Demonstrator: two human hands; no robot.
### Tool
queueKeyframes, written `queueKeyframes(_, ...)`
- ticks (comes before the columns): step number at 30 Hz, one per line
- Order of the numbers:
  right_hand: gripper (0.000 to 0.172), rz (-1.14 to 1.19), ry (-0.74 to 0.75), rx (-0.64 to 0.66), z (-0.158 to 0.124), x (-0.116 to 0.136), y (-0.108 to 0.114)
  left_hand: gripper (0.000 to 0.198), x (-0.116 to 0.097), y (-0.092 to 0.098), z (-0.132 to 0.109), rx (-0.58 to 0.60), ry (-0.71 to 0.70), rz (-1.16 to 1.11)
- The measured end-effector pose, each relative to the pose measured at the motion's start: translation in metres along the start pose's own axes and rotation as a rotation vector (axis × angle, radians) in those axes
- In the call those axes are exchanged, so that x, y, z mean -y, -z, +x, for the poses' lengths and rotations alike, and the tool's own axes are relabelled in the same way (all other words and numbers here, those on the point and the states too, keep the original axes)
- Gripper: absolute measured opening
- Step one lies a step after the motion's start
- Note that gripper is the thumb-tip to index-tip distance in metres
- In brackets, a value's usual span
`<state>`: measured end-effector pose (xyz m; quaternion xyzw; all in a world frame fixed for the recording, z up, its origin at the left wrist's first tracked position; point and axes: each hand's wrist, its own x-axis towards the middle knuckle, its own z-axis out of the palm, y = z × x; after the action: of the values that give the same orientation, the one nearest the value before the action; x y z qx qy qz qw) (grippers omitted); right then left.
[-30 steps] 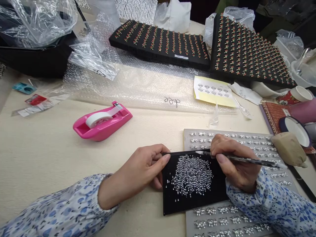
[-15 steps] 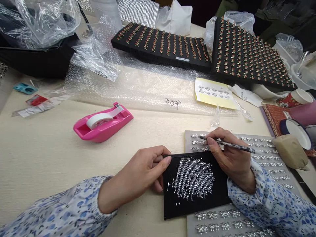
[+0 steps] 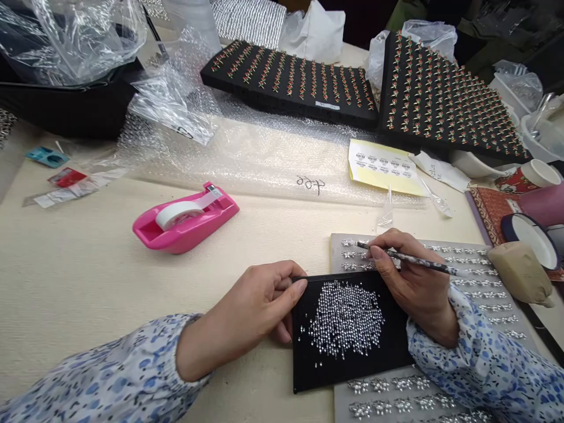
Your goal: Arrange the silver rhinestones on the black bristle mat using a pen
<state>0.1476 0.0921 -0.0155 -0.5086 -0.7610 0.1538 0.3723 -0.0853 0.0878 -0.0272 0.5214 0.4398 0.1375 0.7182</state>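
Note:
My left hand (image 3: 259, 311) is closed on the left edge of a flat black tray (image 3: 312, 376), thumb on top and fingers beneath. A patch of small shiny rhinestones (image 3: 346, 320) lies spread across the tray. In a pinch, my right hand (image 3: 414, 282) holds a thin speckled stick (image 3: 423, 262), its dark tip pointing left. The tip is at the top row of silver flower-shaped pieces (image 3: 348, 242), which stand in rows on a grey foam board (image 3: 339, 405). The tray overlaps the middle of this board and hides part of it.
A pink tape dispenser (image 3: 185, 220) stands left of the board. Behind are bubble wrap (image 3: 264, 158), a label sheet (image 3: 381, 167) and two black boards (image 3: 286, 82) of red-and-green pieces. To the right lie a tan lump (image 3: 520, 273), a paper cup (image 3: 535, 176) and a tape roll (image 3: 529, 241).
The whole view has shifted very slightly. Both hands, the tray and the stick keep nearly the same positions.

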Motion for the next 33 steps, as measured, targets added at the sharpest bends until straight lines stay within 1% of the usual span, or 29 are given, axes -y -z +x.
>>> queueKeyframes(7, 0.010, 0.013, -0.010, 0.037, 0.000, 0.000, -0.001, 0.023, 0.000, 0.000, 0.000, 0.002, 0.000, -0.004)
queueKeyframes(13, 0.011, 0.016, -0.016, 0.015, 0.000, 0.001, -0.001, 0.023, 0.000, 0.000, 0.000, 0.000, -0.003, 0.002)
queueKeyframes(17, 0.013, 0.073, -0.009, -0.007, 0.000, 0.001, 0.001, 0.022, -0.001, -0.001, 0.000, -0.001, -0.001, 0.001)
queueKeyframes(20, 0.015, 0.187, -0.016, -0.016, -0.004, 0.002, 0.003, 0.022, 0.000, 0.000, 0.000, 0.000, -0.001, -0.007)
queueKeyframes(22, 0.016, 0.298, 0.005, 0.009, -0.008, 0.001, 0.005, 0.023, 0.001, 0.000, 0.001, 0.000, 0.000, 0.003)
queueKeyframes(25, 0.015, 0.393, 0.067, 0.098, -0.013, 0.001, 0.008, 0.023, 0.002, 0.001, 0.001, -0.004, -0.002, 0.031)
queueKeyframes(28, 0.014, 0.394, 0.107, 0.183, -0.015, 0.001, 0.010, 0.023, 0.002, 0.001, 0.001, -0.005, 0.000, 0.036)
queueKeyframes(33, 0.017, 0.357, 0.113, 0.239, -0.013, 0.003, 0.010, 0.024, -0.001, 0.000, 0.001, -0.001, -0.002, 0.040)
